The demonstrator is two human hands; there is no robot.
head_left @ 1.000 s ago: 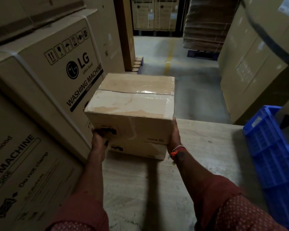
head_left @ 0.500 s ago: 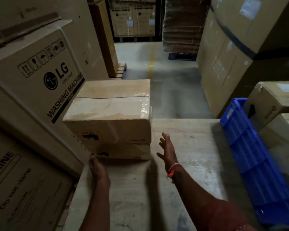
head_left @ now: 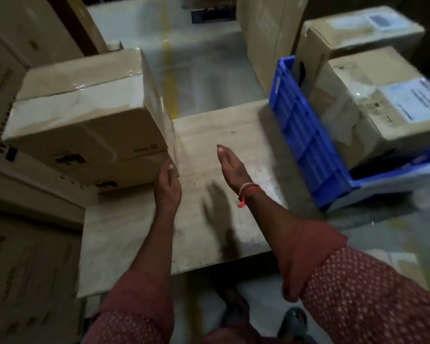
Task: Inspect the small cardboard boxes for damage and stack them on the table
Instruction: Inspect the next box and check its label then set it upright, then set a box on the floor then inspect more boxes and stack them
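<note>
Our left hand [head_left: 168, 187] at near right corner of bottom box [head_left: 134, 170], fingers straight, gripping nothing. Our right hand [head_left: 231, 167] flat, empty, above table [head_left: 209, 234]. Top box [head_left: 85, 112] stacked on it, table's left. Further right, blue crate [head_left: 305, 142] holds more boxes [head_left: 382, 105].

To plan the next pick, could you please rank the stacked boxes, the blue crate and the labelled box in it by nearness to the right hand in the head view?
1. Stacked boxes, left of the right hand, on the table.
2. Blue crate, to its right, past the table edge.
3. Labelled box, farther right, inside the crate.
</note>
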